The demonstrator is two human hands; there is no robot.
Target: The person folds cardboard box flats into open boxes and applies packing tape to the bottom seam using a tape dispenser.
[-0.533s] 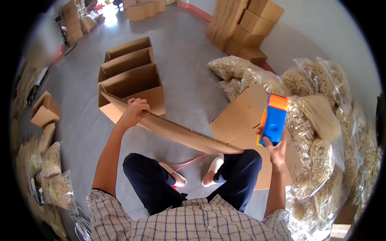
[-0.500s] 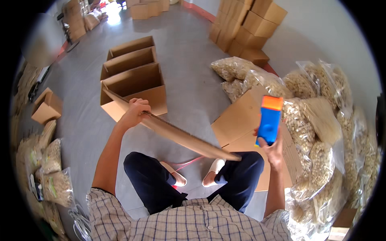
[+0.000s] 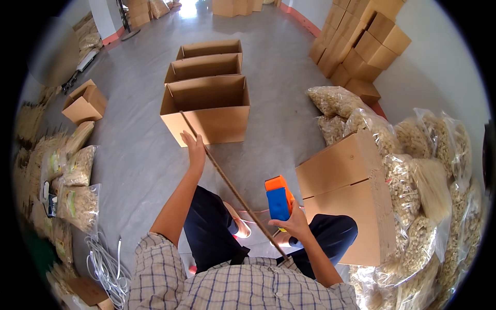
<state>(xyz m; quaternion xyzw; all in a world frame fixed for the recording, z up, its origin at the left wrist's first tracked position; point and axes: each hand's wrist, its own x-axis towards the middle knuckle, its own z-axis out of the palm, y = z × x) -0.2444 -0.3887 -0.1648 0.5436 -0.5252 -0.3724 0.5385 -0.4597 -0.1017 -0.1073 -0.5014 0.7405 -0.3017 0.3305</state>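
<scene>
In the head view, my left hand grips a flat cardboard piece, now seen almost edge-on as it slants toward my body. My right hand holds a blue and orange tape dispenser above my legs, just right of the cardboard. Three open, upright cardboard boxes stand in a row in front of me, the nearest just beyond my left hand. More flattened cardboard leans or lies beside my right leg.
Clear bags of small pale pieces are heaped at the right, below stacked cartons by the wall. At the left are an open small box, bagged bundles and a white coiled cord. A red skirting runs along the wall.
My right hand has lowered the tape dispenser and moved it left. The cardboard piece has turned edge-on, running more steeply toward me. The view has shifted, so surroundings appear farther right.
</scene>
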